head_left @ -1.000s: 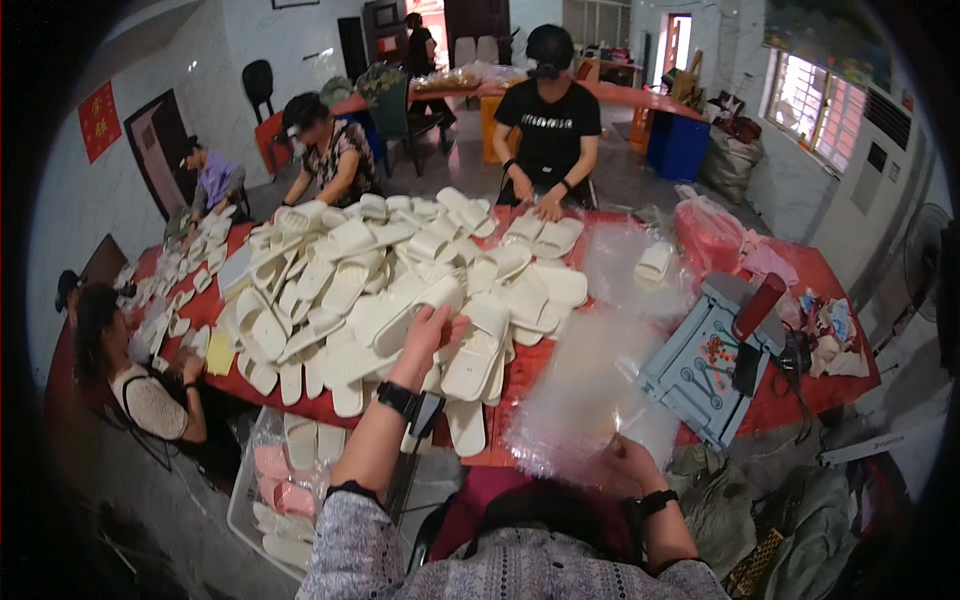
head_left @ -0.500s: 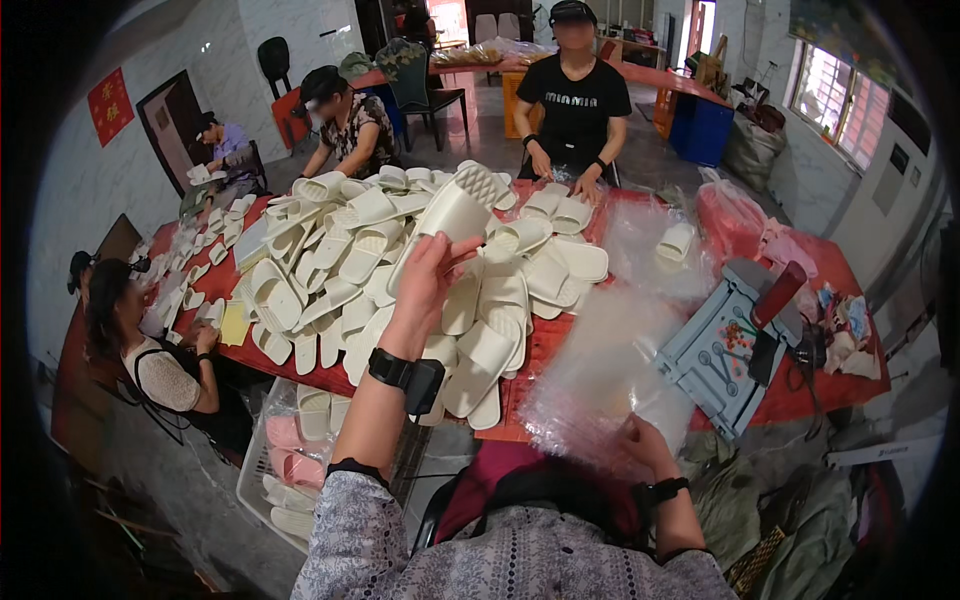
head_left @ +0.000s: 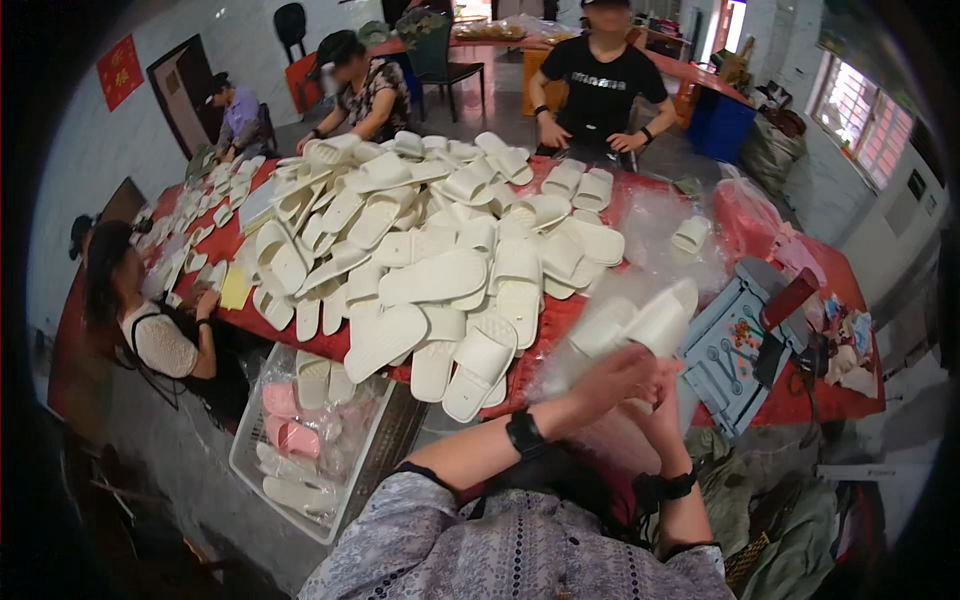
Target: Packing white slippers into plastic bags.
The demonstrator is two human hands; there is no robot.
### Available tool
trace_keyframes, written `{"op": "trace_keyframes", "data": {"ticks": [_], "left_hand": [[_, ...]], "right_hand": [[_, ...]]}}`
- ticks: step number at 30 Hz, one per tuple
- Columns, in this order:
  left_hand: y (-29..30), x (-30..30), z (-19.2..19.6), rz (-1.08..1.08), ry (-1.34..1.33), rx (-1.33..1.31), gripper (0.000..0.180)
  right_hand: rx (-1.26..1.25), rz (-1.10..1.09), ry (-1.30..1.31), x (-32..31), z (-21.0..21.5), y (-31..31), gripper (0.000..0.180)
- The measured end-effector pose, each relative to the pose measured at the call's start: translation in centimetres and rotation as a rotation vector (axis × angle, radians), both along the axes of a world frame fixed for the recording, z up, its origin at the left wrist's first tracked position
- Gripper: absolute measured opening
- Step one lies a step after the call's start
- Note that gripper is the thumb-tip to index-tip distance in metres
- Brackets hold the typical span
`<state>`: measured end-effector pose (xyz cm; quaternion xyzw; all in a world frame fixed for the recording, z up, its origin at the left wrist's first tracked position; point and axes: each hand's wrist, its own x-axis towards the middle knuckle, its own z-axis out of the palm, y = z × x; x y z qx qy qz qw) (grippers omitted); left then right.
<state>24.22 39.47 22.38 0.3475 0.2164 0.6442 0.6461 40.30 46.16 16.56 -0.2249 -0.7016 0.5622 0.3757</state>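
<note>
A pair of cream slippers sticks out beyond my hands, over the clear plastic bags at the right part of the table. My left hand reaches across and is closed at the near end of the pair. My right hand is right beside it, fingers bent on a clear plastic bag below the slippers. The hands overlap, so part of their grip is hidden. To their left lies a big heap of cream slippers on the red-covered table.
A grey-blue device with a red handle stands right of my hands. A white basket of bagged slippers is at lower left. A person in black stands opposite; another works at left. Pink bags lie at far right.
My left hand has moved from above the heap rightward and down to my right hand, with a slipper. My right hand has come up slightly. The person opposite has drawn their hands apart.
</note>
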Motion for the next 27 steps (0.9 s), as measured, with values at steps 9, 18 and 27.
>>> {"op": "trace_keyframes", "data": {"ticks": [9, 18, 27], "left_hand": [[-9.9, -13.0, -7.7, 1.128, 1.906, -0.328, 0.099], [-12.0, -17.2, -11.5, 0.709, 2.065, -0.712, 0.105], [-15.2, -22.3, -11.3, 0.615, 2.273, -0.602, 0.117]], "right_hand": [[-0.639, -0.41, -0.117, 2.6, -9.7, 4.7, 0.043], [-0.149, -0.279, -0.276, 0.6, -12.4, 4.8, 0.053], [-0.172, -0.251, -0.242, 1.8, -13.5, 4.6, 0.054]]}}
